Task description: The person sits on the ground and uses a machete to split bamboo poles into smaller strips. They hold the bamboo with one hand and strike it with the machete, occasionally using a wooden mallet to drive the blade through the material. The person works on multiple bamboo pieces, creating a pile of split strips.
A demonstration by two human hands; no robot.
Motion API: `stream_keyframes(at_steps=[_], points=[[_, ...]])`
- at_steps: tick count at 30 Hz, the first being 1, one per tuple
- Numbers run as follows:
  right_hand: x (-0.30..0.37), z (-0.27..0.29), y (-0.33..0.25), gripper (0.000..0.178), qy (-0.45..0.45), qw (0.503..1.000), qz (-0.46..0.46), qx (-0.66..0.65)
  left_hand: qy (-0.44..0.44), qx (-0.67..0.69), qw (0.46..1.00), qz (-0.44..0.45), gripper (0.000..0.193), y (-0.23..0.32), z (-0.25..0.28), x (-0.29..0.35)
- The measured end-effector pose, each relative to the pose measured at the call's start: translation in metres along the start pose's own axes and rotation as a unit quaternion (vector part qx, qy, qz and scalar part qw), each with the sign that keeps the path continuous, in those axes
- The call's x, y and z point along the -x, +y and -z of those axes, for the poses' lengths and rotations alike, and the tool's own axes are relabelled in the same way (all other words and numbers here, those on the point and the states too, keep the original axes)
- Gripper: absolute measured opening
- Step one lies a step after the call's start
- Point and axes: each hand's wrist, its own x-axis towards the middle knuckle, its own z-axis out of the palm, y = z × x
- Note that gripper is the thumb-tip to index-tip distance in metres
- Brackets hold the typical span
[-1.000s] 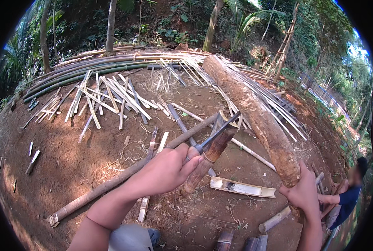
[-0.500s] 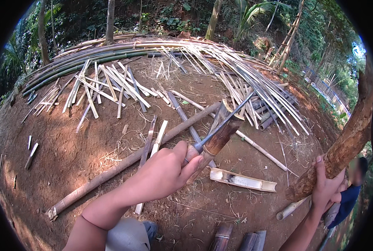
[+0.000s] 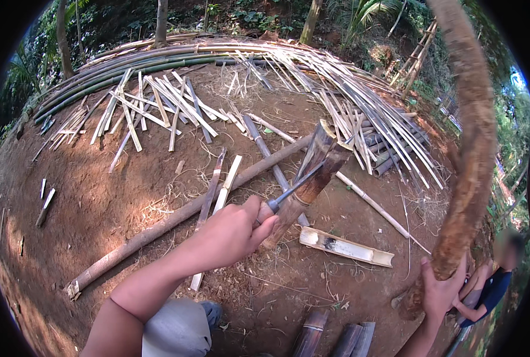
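Observation:
My left hand (image 3: 228, 233) is closed round the handle of a long-bladed knife (image 3: 290, 191). The blade sits in a split in a short bamboo section (image 3: 312, 189), which stands tilted on the ground. Part of the blade is hidden by the bamboo, whose two halves gape at the top. Off to the right, my right hand (image 3: 442, 288) grips a thick, rough wooden log (image 3: 470, 137) near its lower part. The log rises steeply, apart from the knife and the bamboo.
A bamboo trough (image 3: 346, 247) lies beside the standing section. Behind it a long pole (image 3: 181, 231) crosses the dirt. Split strips (image 3: 175, 110) and long poles (image 3: 158, 74) are heaped further back. Dark bamboo pieces (image 3: 312, 333) lie close by. Another person (image 3: 491, 291) sits at far right.
The log in my right hand has swung up to a steeper angle. The blade, formerly exposed over the bamboo's top, now sits within the split, and the halves stand further apart.

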Motion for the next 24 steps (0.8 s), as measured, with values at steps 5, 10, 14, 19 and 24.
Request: stream_keyframes(at_steps=[5,10,14,19,24], points=[[-0.047,0.007,0.001,0.042,0.092,0.985,-0.061,-0.135,-0.023,-0.027,0.999,0.006,0.031,0.004,-0.005,0.006],[0.006,-0.039,-0.018,0.053,-0.226,0.971,-0.057,-0.041,-0.057,-0.061,0.996,0.025,0.04,0.007,-0.002,0.004],[0.024,-0.046,-0.002,0.062,-0.381,0.907,-0.097,0.154,-0.086,-0.076,0.992,0.056,0.036,-0.03,-0.024,0.011],[0.046,-0.044,0.005,0.06,-0.283,0.954,-0.083,0.057,-0.073,-0.045,0.996,0.032,0.038,-0.042,-0.037,0.001],[0.021,-0.03,0.001,0.049,-0.04,0.999,0.02,0.025,-0.089,-0.056,0.993,0.052,0.038,-0.038,-0.035,0.007]])
